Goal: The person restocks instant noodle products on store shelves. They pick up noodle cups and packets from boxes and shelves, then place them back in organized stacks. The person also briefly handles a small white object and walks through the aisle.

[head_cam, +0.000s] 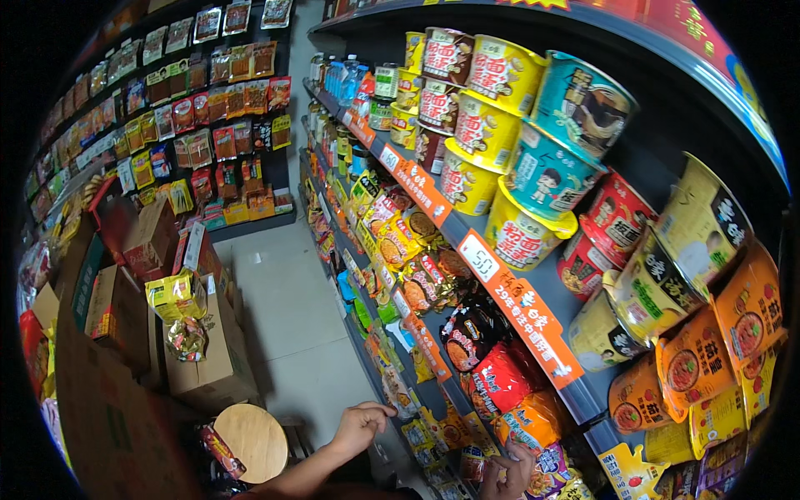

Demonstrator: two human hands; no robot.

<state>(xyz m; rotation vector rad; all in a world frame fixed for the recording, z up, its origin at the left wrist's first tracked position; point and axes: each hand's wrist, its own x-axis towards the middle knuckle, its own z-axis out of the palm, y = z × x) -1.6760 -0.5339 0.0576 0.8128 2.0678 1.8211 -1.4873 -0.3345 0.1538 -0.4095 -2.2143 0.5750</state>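
Note:
My left hand [364, 426] is raised over the aisle, close to the edge of a low shelf, with its fingers loosely bent and nothing visible in them. Down at the bottom of the view, my right hand [507, 473] is at the noodle packets, with its fingers bent near an orange noodle packet [529, 420] and a purple noodle packet [549, 465]; whether it grips one cannot be told. A red noodle packet [505, 377] lies above the orange one. Stacked instant noodle cups, among them a teal cup [552, 167] and a yellow cup [524, 226], stand on the shelf above.
A round wooden stool [251, 442] stands at the lower left beside a red packet [220, 451]. Cardboard boxes [215, 350] line the left of the tiled aisle, with a yellow packet [176, 296] on top. Orange price strips [519, 306] edge the shelf. Hanging snack packets [194, 159] cover the far wall.

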